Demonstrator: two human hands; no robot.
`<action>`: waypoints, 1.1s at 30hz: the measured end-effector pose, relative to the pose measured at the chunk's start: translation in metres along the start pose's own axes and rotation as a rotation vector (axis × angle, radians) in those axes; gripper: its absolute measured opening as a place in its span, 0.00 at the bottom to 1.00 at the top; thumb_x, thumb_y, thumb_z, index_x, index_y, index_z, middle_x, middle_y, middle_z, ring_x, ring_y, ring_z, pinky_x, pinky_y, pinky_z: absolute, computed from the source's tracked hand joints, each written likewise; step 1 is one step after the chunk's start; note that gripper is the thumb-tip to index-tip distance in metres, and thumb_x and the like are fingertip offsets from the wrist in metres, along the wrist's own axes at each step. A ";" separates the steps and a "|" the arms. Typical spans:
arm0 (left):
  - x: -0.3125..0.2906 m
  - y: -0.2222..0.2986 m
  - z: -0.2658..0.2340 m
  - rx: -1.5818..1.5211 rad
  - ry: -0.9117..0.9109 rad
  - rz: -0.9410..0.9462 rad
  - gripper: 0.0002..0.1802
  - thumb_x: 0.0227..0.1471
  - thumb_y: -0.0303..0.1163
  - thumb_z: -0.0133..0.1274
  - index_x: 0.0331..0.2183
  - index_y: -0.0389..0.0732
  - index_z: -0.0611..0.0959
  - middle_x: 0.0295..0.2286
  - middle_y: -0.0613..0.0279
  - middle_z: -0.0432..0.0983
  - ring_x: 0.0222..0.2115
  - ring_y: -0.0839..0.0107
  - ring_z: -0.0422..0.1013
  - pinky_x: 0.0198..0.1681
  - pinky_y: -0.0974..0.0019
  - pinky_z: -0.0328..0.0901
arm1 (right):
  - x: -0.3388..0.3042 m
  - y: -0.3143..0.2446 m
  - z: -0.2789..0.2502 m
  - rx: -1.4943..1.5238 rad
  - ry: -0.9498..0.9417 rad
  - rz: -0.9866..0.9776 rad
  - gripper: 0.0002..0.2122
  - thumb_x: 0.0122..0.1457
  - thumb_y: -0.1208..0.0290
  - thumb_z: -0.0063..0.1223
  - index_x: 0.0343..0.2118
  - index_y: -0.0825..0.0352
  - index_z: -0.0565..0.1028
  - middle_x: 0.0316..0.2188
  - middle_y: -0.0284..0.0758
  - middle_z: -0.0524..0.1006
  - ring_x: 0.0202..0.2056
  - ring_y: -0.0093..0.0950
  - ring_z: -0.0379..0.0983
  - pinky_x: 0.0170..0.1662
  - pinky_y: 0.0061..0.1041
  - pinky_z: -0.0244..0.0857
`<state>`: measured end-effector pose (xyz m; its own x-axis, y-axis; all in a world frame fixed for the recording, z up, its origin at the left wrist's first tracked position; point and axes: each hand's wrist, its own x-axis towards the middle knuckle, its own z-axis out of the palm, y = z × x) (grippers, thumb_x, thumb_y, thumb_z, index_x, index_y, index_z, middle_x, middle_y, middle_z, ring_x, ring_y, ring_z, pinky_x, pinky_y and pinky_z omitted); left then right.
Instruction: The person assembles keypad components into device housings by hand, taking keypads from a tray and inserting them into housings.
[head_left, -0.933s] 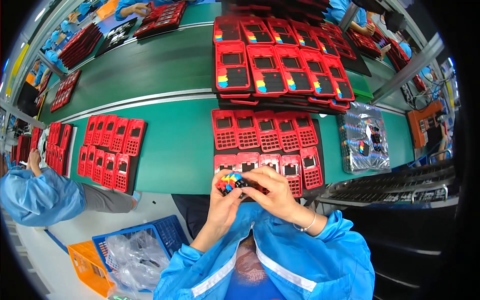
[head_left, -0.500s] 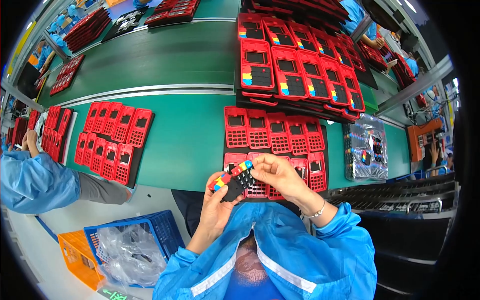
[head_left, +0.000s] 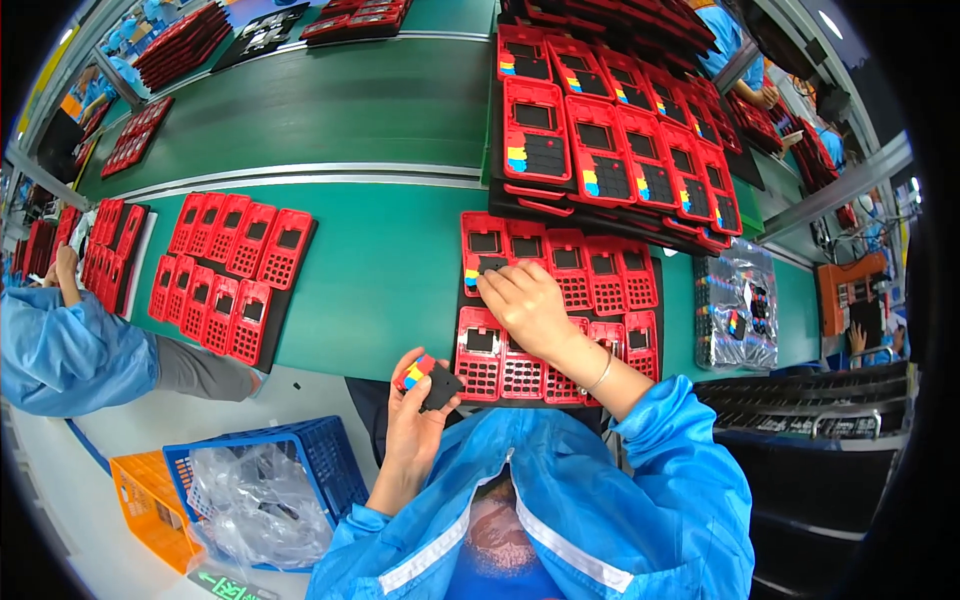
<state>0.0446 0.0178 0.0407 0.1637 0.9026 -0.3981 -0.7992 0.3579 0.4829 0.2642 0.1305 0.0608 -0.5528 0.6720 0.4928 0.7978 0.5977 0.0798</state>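
Note:
My left hand (head_left: 414, 425), low in front of my chest, grips a few black keypads (head_left: 440, 389) with red, yellow and blue keys at one end. My right hand (head_left: 532, 308) reaches over the near black tray, its fingers bent down on another keypad (head_left: 473, 274) that lies in the lower half of the far-left red phone-shaped housing (head_left: 484, 243). The fingers partly cover that keypad. Around it on the tray stand two rows of red housings (head_left: 604, 268) with grids of key holes; my right hand and forearm hide some of them.
Behind the tray rises a tall stack of trays (head_left: 595, 150) with housings bearing coloured keypads. A plastic bag of keypads (head_left: 738, 310) lies right. Another housing tray (head_left: 235, 270) lies left, near a co-worker's sleeve (head_left: 70, 350). Below left stands a blue crate (head_left: 340, 465) with clear plastic.
My right hand has left my left hand and moved forward to the far-left housing, taking a keypad there. My left hand has stayed low, still holding keypads.

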 end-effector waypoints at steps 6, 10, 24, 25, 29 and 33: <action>0.002 0.000 -0.005 0.000 0.047 -0.009 0.27 0.61 0.27 0.57 0.60 0.46 0.71 0.50 0.51 0.75 0.45 0.58 0.79 0.42 0.60 0.78 | 0.001 0.002 -0.001 0.060 0.082 -0.011 0.11 0.50 0.73 0.57 0.36 0.70 0.81 0.35 0.36 0.82 0.36 0.31 0.79 0.42 0.30 0.72; 0.002 0.000 -0.004 -0.002 0.048 -0.010 0.26 0.61 0.27 0.57 0.60 0.46 0.71 0.50 0.51 0.75 0.46 0.57 0.79 0.42 0.60 0.78 | 0.000 0.001 -0.008 0.048 0.074 0.015 0.12 0.51 0.74 0.57 0.39 0.67 0.82 0.40 0.36 0.84 0.41 0.32 0.81 0.46 0.31 0.74; 0.005 -0.001 0.000 0.009 0.005 -0.025 0.28 0.62 0.29 0.57 0.61 0.46 0.69 0.52 0.52 0.74 0.48 0.58 0.77 0.47 0.57 0.77 | 0.000 0.000 -0.006 0.217 -0.015 0.090 0.13 0.58 0.69 0.64 0.43 0.71 0.82 0.44 0.42 0.83 0.48 0.36 0.79 0.60 0.41 0.67; 0.005 -0.001 0.001 0.010 0.006 -0.026 0.28 0.62 0.29 0.57 0.61 0.46 0.69 0.52 0.52 0.74 0.48 0.58 0.77 0.47 0.57 0.77 | 0.000 0.000 -0.008 0.218 -0.015 0.092 0.13 0.58 0.69 0.64 0.43 0.71 0.82 0.44 0.42 0.83 0.48 0.36 0.79 0.60 0.41 0.67; 0.004 -0.002 0.002 -0.003 -0.009 -0.023 0.28 0.63 0.29 0.57 0.62 0.46 0.68 0.53 0.52 0.74 0.49 0.59 0.77 0.48 0.57 0.77 | -0.002 0.001 -0.009 0.165 -0.072 0.061 0.12 0.57 0.69 0.64 0.40 0.72 0.82 0.43 0.42 0.83 0.46 0.35 0.79 0.60 0.41 0.67; 0.003 -0.003 0.003 0.006 -0.010 -0.014 0.28 0.64 0.33 0.56 0.62 0.45 0.68 0.54 0.51 0.73 0.50 0.58 0.76 0.50 0.55 0.76 | -0.001 0.001 -0.009 0.200 -0.083 0.072 0.11 0.57 0.70 0.65 0.38 0.72 0.82 0.41 0.40 0.82 0.42 0.34 0.79 0.58 0.40 0.68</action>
<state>0.0487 0.0205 0.0401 0.1808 0.8998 -0.3970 -0.7932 0.3721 0.4820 0.2675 0.1266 0.0685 -0.5204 0.7450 0.4174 0.7768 0.6160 -0.1309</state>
